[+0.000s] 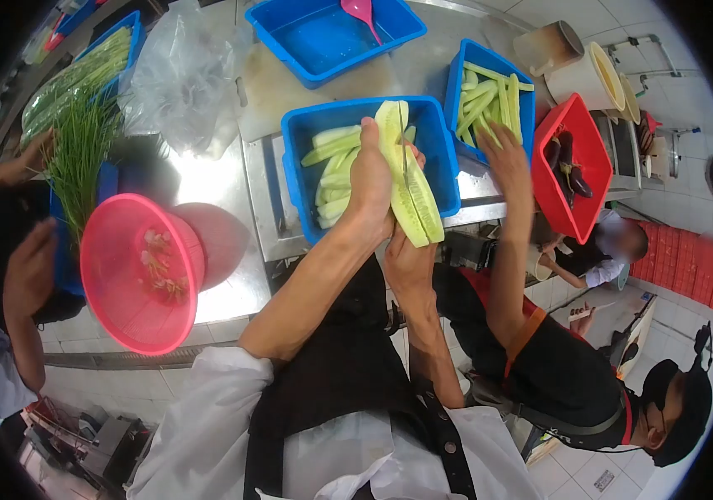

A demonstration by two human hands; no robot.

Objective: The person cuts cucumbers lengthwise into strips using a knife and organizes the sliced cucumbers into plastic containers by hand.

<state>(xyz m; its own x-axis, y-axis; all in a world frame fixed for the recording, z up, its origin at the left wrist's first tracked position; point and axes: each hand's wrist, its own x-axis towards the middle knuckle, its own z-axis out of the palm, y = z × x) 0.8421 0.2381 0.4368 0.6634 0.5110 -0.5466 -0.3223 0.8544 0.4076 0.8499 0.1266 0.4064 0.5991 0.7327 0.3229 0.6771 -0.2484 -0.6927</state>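
Observation:
My left hand (368, 179) is closed round a peeled, pale green cucumber (410, 187), its thumb along one side and fingertips showing on the far side. The cucumber is split lengthwise, with the seedy cut faces turned up. A thin dark line runs along the split; I cannot tell whether it is a blade or a gap. My right hand (410, 260) grips near the lower end from beneath, its fingers partly hidden. Below is a blue tub (291, 137) holding several cucumber pieces (338, 167).
A co-worker's hand (502, 154) reaches to a second blue tub (525, 83) of cucumber strips. Nearby are a red tub (585, 225) of eggplants, a blue tub (315, 50) with a pink spoon (361, 15), plastic bags (177, 75), a pink basket (110, 283) and green stalks (81, 158).

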